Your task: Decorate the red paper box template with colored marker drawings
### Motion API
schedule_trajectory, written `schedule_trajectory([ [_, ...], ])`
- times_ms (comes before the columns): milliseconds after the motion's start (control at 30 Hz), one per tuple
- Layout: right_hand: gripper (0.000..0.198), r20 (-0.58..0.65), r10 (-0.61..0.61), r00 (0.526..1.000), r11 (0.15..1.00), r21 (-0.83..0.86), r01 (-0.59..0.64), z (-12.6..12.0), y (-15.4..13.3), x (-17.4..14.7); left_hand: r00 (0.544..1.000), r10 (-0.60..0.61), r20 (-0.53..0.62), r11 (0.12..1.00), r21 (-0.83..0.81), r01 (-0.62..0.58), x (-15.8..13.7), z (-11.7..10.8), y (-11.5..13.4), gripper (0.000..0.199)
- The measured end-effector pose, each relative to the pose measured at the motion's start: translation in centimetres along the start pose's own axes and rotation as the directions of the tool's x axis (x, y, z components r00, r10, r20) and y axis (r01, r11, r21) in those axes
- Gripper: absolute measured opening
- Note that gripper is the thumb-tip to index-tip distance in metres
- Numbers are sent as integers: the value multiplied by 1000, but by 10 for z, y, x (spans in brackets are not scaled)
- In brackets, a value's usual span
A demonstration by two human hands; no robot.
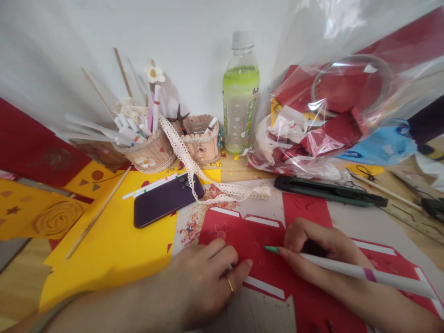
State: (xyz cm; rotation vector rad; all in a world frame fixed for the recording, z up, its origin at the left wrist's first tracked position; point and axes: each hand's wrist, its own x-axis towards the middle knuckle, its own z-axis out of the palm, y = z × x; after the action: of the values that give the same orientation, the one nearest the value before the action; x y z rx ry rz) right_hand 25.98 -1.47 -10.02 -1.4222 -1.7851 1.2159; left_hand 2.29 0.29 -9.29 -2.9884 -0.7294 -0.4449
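Note:
My right hand (pixel 322 252) is closed around a white marker pen (pixel 342 267) with a purple band. Its green tip (pixel 271 249) is at the surface of a red paper piece (pixel 256 231), which has white strips along its edges. A faint flower drawing (pixel 219 231) shows on the paper's left part. Across from the pen, my left hand (pixel 211 273) rests on the same paper, fingers bent together, a gold ring on one finger. Something small and pale shows between its fingertips, too hidden to name.
Behind lie a dark phone (pixel 166 201), lace ribbon (pixel 229 187) and a utility knife (pixel 329 190). Farther back stand a pen holder (pixel 149 152), a smaller holder (pixel 201 143), a green drink bottle (pixel 241 95) and a plastic bag of scraps (pixel 312 129). Yellow paper (pixel 121 245) spreads left.

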Motion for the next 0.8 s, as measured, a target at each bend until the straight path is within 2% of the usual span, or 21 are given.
schedule_trajectory([
  [367, 24, -1, -11, 1000, 994, -110, 11, 3, 0, 3, 995, 46, 90, 999, -4, -46, -3, -1, -3, 28],
  [533, 25, 21, -8, 1000, 993, -115, 10, 3, -1, 2, 992, 39, 121, 999, 16, -42, -4, -2, -2, 27],
  [667, 27, 48, -12, 999, 997, -76, 16, 3, -3, 2, 994, 35, 102, 999, 12, -36, -5, -3, -2, 26],
  [800, 25, 4, -24, 1000, 996, -85, 24, 3, 0, 1, 991, 39, 130, 999, 6, -40, -3, -4, -2, 25],
])
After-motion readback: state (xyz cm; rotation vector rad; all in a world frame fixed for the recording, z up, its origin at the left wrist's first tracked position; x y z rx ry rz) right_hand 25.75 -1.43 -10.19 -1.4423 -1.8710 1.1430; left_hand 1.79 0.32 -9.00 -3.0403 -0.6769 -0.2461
